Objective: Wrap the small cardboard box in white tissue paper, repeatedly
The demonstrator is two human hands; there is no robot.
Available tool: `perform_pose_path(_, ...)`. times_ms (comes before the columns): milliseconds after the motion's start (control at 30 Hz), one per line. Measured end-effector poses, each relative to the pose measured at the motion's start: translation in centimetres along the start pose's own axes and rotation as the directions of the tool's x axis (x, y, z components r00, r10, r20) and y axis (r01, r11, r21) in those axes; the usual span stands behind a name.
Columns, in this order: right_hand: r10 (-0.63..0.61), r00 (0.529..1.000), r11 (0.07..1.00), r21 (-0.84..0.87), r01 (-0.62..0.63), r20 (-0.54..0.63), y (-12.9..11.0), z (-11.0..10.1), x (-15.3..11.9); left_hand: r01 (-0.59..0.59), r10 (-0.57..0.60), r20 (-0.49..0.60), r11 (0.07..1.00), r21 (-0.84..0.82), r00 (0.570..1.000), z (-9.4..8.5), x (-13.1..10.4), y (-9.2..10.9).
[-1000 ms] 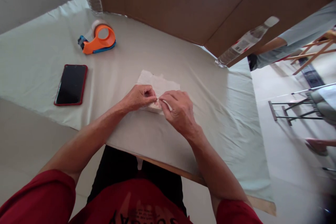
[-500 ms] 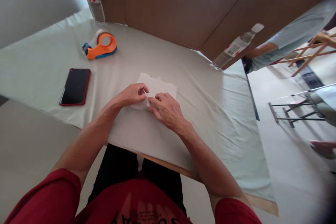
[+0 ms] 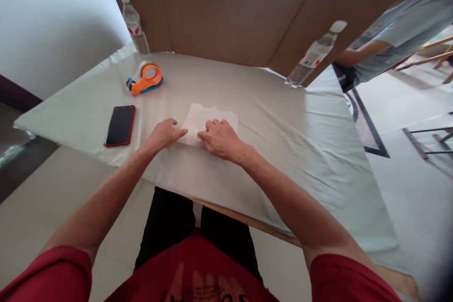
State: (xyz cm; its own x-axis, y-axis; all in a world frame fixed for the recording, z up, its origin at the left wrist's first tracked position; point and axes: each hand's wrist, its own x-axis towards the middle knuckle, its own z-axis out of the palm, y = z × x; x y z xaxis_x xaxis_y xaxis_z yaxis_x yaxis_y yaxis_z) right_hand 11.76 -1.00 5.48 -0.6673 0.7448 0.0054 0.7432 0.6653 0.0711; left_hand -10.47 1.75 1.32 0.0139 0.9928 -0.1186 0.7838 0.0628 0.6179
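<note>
A white paper tissue (image 3: 198, 115) lies spread on the cloth-covered table in front of me. My left hand (image 3: 163, 134) is at its left edge, with thumb and fingers apart and the thumb tip reaching the paper's near left corner. On the right part of the sheet rests my right hand (image 3: 221, 139). Its fingers are curled and closed down on the tissue, with the index fingertip pointing left near the sheet's middle. The right hand hides the tissue's near right part.
A black phone with a red edge (image 3: 120, 125) lies to the left. Behind it sits an orange tape dispenser (image 3: 146, 80). Water bottles (image 3: 136, 28) stand left and right against a brown cardboard panel (image 3: 226, 14). At the right, another person's arm (image 3: 366, 52) shows beyond the panel.
My left hand has moved left, away from my right hand, and its thumb and fingers have spread. My right hand stays on the tissue. The camera view has shifted slightly.
</note>
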Motion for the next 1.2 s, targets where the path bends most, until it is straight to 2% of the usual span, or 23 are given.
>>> perform_pose_path(133, -0.02, 0.999, 0.999, -0.031, 0.021, 0.026, 0.1, -0.1, 0.3, 0.11, -0.089, 0.154, 0.985, -0.13, 0.984, 0.4, 0.1, 1.1)
perform_pose_path(267, -0.041, 0.998, 0.998, -0.037, 0.043, 0.054, 0.2, -0.4, 0.5, 0.207, -0.176, 0.212, 0.969, -0.137, 0.961, 0.2, -0.1, 2.6)
perform_pose_path(367, -0.054, 0.996, 0.998, -0.033, 0.057, 0.072, 0.3, -0.6, 0.5, 0.253, -0.195, 0.221, 0.928, -0.274, 0.955, 0.0, -0.7, 3.2)
perform_pose_path(500, -0.062, 0.993, 0.998, -0.018, 0.064, 0.105, 0.5, -0.7, 0.7, 0.234, -0.175, 0.173, 0.87, -0.434, 0.969, 0.3, -1.3, 3.9)
perform_pose_path(767, 0.0, 0.991, 0.999, 0.052, -0.008, 0.135, 1.0, -0.8, 1.2, 0.26, -0.151, 0.237, 0.795, -0.548, 0.96, 0.3, -1.5, 5.9)
perform_pose_path(967, 0.101, 0.991, 0.982, 0.149, -0.114, 0.091, 0.6, -0.5, 1.5, 0.175, -0.085, 0.194, 0.839, -0.516, 0.977, 1.2, -1.4, 7.5)
perform_pose_path(1100, 0.094, 0.993, 0.955, 0.274, -0.112, 0.078, 1.4, -1.0, 0.6, 0.175, -0.016, 0.315, 0.857, -0.484, 0.949, 0.8, -1.4, 8.5)
perform_pose_path(1200, 0.094, 0.994, 0.905, 0.42, -0.066, -0.047, 3.5, -1.3, -1.8, 0.183, 0.031, 0.395, 0.851, -0.493, 0.918, 0.0, -1.7, 8.5)
